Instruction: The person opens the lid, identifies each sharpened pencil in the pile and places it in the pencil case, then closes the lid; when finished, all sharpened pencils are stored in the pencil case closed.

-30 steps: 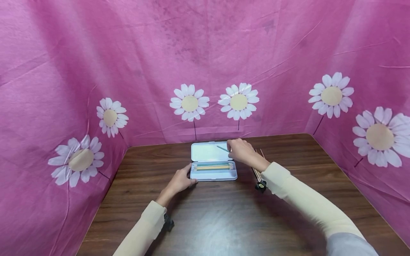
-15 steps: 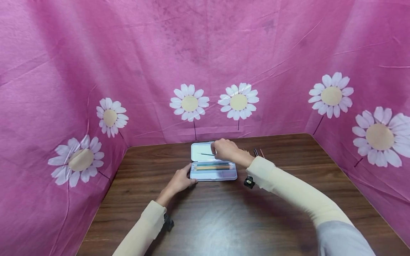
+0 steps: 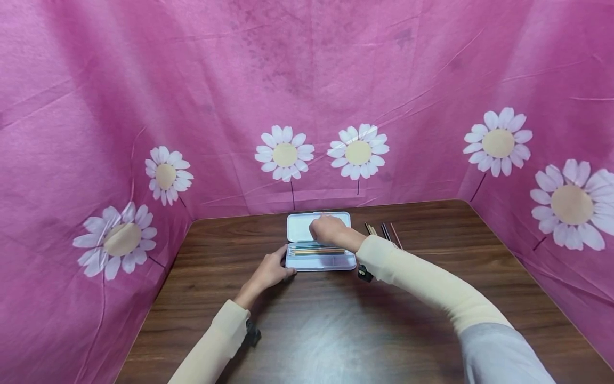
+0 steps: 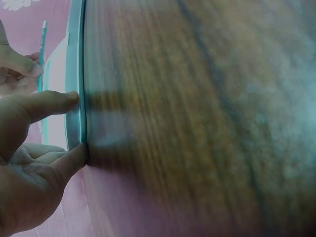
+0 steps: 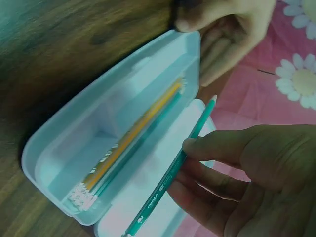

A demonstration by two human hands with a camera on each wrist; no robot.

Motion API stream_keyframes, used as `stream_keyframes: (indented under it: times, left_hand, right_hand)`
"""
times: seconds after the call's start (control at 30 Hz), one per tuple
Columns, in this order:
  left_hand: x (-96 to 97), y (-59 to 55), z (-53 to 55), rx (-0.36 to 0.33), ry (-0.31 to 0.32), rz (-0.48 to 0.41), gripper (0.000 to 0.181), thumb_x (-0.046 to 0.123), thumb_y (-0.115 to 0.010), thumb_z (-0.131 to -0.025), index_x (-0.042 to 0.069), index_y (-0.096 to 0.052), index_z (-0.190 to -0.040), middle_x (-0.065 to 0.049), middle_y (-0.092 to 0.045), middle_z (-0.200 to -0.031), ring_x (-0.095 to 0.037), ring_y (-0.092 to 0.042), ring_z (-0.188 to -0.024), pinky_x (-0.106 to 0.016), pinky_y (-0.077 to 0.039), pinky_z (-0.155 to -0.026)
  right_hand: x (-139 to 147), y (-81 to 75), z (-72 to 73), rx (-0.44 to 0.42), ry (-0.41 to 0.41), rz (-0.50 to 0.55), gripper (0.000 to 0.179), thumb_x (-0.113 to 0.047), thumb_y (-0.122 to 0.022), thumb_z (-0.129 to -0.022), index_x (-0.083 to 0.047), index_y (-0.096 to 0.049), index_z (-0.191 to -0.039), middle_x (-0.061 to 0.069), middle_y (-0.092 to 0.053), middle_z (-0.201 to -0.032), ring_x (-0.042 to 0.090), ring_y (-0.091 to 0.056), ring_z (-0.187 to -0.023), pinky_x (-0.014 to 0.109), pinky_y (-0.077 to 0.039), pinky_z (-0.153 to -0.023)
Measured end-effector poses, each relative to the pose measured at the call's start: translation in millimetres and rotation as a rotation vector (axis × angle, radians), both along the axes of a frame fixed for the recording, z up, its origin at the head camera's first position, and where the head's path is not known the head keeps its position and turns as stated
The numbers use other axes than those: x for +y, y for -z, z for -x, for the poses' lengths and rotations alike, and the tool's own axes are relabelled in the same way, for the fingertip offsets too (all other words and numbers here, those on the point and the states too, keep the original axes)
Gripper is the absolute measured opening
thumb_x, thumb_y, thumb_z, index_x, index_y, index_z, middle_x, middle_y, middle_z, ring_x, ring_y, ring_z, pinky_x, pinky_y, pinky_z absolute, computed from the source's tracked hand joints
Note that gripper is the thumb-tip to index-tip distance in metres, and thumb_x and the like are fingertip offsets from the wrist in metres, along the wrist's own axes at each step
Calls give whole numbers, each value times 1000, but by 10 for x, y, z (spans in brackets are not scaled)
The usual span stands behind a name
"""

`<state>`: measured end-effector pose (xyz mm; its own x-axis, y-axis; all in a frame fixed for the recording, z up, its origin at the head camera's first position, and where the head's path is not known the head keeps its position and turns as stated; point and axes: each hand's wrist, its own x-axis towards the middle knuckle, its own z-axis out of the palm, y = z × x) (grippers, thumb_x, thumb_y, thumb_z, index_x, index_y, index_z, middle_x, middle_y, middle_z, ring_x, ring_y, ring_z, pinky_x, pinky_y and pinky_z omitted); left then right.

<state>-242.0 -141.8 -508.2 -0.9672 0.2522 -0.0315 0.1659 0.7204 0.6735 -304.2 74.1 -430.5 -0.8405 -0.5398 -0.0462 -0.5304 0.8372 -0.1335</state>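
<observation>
A pale plastic pencil case [image 3: 312, 262] lies on the table with its lid [image 3: 296, 230] folded back behind it. Several yellow and green pencils [image 5: 131, 135] lie side by side in its rear compartment, eraser ends together. My left hand [image 3: 268, 271] holds the case's left end, thumb at the front corner and fingers round the side. Between thumb and fingertips my right hand [image 3: 331, 229] pinches a green pencil [image 5: 162, 183], slanted over the opened lid in the right wrist view. In the head view the right hand covers that pencil.
Right of the case lie several loose pencils: yellowish ones [image 3: 370, 229], dark ones [image 3: 386, 231] and a reddish one [image 3: 395, 234]. A pink cloth [image 3: 307, 80] printed with daisies hangs behind and beside the brown wooden table [image 3: 297, 330].
My right hand has moved left with the green pencil, from the lid's right end to over its middle, uncovering the loose pencils. The left hand has stayed on the case.
</observation>
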Motion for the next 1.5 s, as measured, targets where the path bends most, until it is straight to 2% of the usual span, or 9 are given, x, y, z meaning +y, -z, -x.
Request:
stream_keyframes:
  times: [0.2,0.37,0.6,0.8,0.97,1.17,1.37,1.5]
  left_hand:
    - [6,-1,0,3,1,9,82,15,-83,-92,-6,-41,-160,-29,-60,-149,-33,-63,-130,-53,-49,-115]
    - [6,3,6,-2,-3,11,83,16,-82,-93,-5,-40,-161,-28,-60,-150,-32,-62,-129,-53,-49,-115]
    - [11,1,6,4,4,15,82,16,-82,-92,-6,-41,-160,-29,-59,-150,-35,-61,-134,-54,-48,-116]
    - [15,-4,2,13,2,19,82,16,-82,-92,-7,-41,-160,-30,-59,-150,-36,-61,-136,-54,-48,-117]
    - [11,-11,-14,-11,-9,21,82,17,-81,-94,-6,-39,-161,-29,-57,-153,-36,-59,-137,-54,-47,-118]
    - [8,11,-9,-10,-10,21,83,17,-82,-93,-7,-40,-160,-30,-57,-153,-36,-59,-138,-54,-47,-118]
    - [-1,21,-4,2,-5,27,83,17,-83,-92,-6,-41,-160,-29,-57,-153,-37,-59,-139,-53,-47,-117]
    - [3,17,6,4,-6,23,84,17,-83,-92,-6,-40,-160,-29,-56,-154,-37,-58,-139,-53,-47,-118]
  right_hand:
    - [-13,171,7,41,-38,-8,21,3,-67,-90,-15,-70,-79,3,-71,-81,23,-67,-78,45,-60,-70]
    - [-39,288,4,44,-56,6,24,4,-68,-89,-15,-66,-75,2,-67,-78,21,-61,-73,46,-60,-69]
    - [-74,423,-7,64,-80,3,23,2,-70,-91,-14,-67,-75,6,-73,-83,27,-68,-77,48,-61,-71]
    - [-71,475,1,81,-78,5,17,1,-71,-91,-12,-71,-80,9,-75,-87,30,-71,-82,49,-62,-73]
    - [-46,469,2,78,-87,8,19,1,-71,-92,-13,-69,-79,7,-74,-84,28,-71,-80,47,-61,-72]
    - [19,370,57,101,-83,73,20,-2,-71,-93,-14,-69,-78,1,-70,-79,22,-67,-74,42,-59,-66]
    - [99,175,199,138,-51,106,18,-2,-68,-95,-14,-71,-81,0,-69,-78,16,-61,-71,36,-56,-64]
    - [136,81,320,147,-11,135,17,-2,-64,-96,-11,-69,-83,4,-68,-80,20,-61,-73,38,-55,-65]
